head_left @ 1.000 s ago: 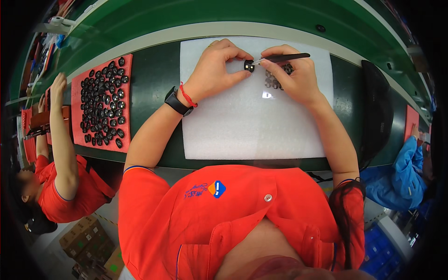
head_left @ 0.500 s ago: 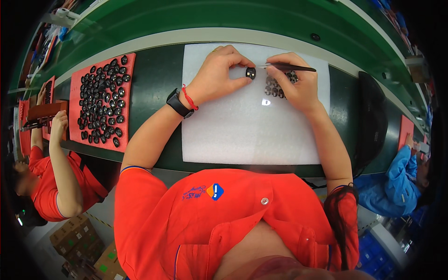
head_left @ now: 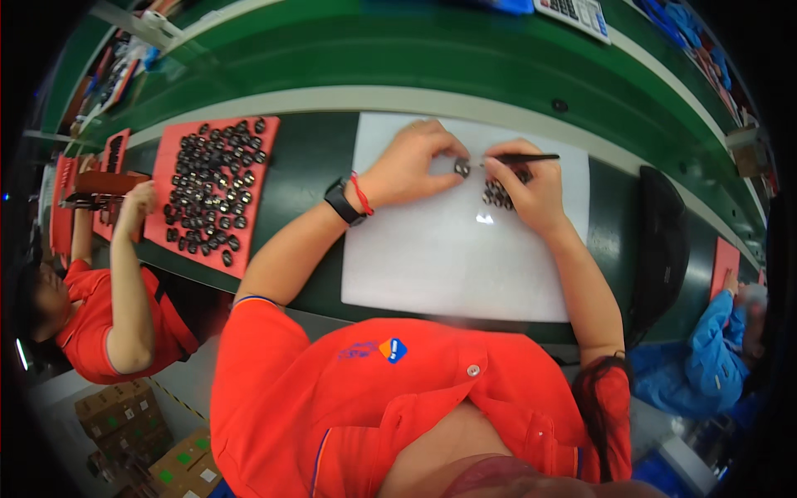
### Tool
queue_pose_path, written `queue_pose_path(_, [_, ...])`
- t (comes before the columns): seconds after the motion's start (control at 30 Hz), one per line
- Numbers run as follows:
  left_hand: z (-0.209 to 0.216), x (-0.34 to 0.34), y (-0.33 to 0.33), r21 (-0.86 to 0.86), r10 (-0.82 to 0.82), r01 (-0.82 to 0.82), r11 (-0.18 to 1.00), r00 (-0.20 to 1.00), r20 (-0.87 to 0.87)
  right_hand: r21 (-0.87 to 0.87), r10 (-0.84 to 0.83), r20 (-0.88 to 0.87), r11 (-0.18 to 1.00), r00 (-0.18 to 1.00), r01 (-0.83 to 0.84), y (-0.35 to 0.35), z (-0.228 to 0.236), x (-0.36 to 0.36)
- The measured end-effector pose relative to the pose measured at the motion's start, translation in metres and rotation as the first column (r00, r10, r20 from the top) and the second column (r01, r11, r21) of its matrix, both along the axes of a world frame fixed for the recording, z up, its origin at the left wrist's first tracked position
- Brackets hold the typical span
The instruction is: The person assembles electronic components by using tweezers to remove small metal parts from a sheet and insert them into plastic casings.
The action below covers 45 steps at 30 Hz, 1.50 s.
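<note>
My left hand (head_left: 415, 166) pinches a small rounded black part (head_left: 462, 167) between thumb and forefinger, above the white foam sheet (head_left: 440, 266). Facing it from the right, my right hand (head_left: 535, 187) grips a slim black tweezer-like tool (head_left: 531, 158). The tool's pale tip points left, close to the black part; whether they touch is too blurred to tell. Under and beside my right hand lies a group of small dark and silvery pieces (head_left: 498, 195) on the foam, partly covered by the fingers.
To the left, a red foam mat (head_left: 170, 178) carries many similar black parts (head_left: 207, 187). A black bag-like object (head_left: 660, 249) lies at the right of the green bench (head_left: 307, 166). Co-workers sit at both sides, one in red (head_left: 124, 324), one in blue (head_left: 706, 332). A calculator (head_left: 577, 17) is on the shelf.
The whole view has shifted, so the bench sits lower and farther right in the picture. Both hands keep their holds; the gold spots on the part's face show less plainly.
</note>
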<state>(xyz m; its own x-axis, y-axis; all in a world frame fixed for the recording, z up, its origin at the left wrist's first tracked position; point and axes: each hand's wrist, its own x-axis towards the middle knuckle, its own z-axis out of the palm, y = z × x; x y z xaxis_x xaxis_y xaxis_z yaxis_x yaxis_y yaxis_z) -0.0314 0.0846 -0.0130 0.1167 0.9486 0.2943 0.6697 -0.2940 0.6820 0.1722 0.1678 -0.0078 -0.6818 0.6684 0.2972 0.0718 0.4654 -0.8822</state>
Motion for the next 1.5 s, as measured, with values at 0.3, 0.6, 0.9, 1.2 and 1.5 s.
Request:
queue_pose_path(0.3, [0.017,-0.032,0.042,-0.052,0.231,-0.228,0.972,0.971,0.062,-0.383,-0.128,-0.212,0.923,0.969,0.038,0.000,-0.007,0.002])
queue_pose_path(0.6, [0.009,-0.005,0.020,-0.177,-0.038,0.054,0.983,0.995,0.093,-0.421,-0.197,-0.143,0.899,0.970,0.121,0.010,-0.005,-0.004])
queue_pose_path(0.9, [0.007,-0.001,0.019,-0.193,-0.022,0.045,0.980,0.992,0.121,-0.406,-0.172,-0.069,0.905,0.983,0.130,0.012,-0.012,-0.005])
queue_pose_path(1.2, [0.007,-0.002,0.019,-0.189,-0.023,0.037,0.981,0.997,0.076,-0.354,-0.149,-0.043,0.927,0.988,0.124,0.011,-0.011,-0.004])
queue_pose_path(1.5, [0.005,-0.007,0.023,-0.149,-0.064,0.081,0.986,0.991,0.116,-0.378,-0.141,-0.172,0.924,0.975,0.067,0.013,-0.011,-0.001])
